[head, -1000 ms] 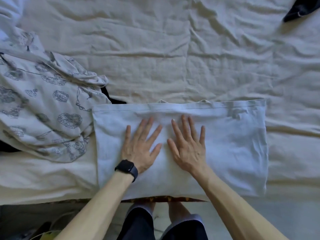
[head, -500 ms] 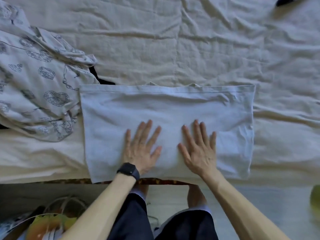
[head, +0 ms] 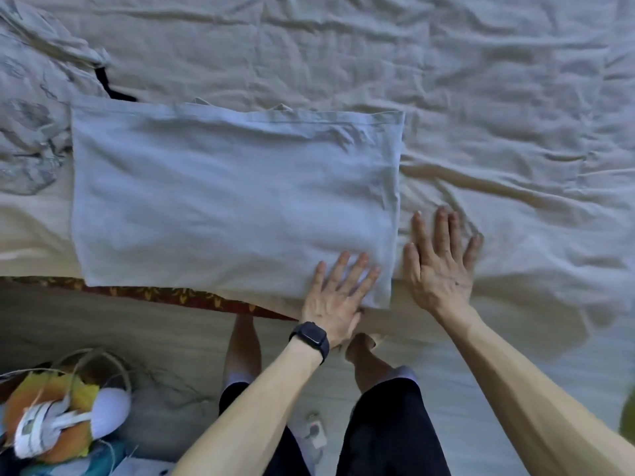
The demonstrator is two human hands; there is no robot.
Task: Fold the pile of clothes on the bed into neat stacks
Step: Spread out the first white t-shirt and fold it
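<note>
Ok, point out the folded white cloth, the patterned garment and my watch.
folded white cloth point(head: 233, 201), head view, middle of its top layer.
patterned garment point(head: 29, 113), head view, crumpled part at left.
watch point(head: 311, 337), head view, its dark face.

This is a bedroom in a home. A bed point(head: 165, 293) under a crumpled cream sheet point(head: 446, 80) holds a folded pale cloth point(head: 233, 201) and a patterned garment point(head: 31, 97). On the floor point(head: 103, 324) beside it lies what may be a sneaker point(head: 44, 431).
</note>
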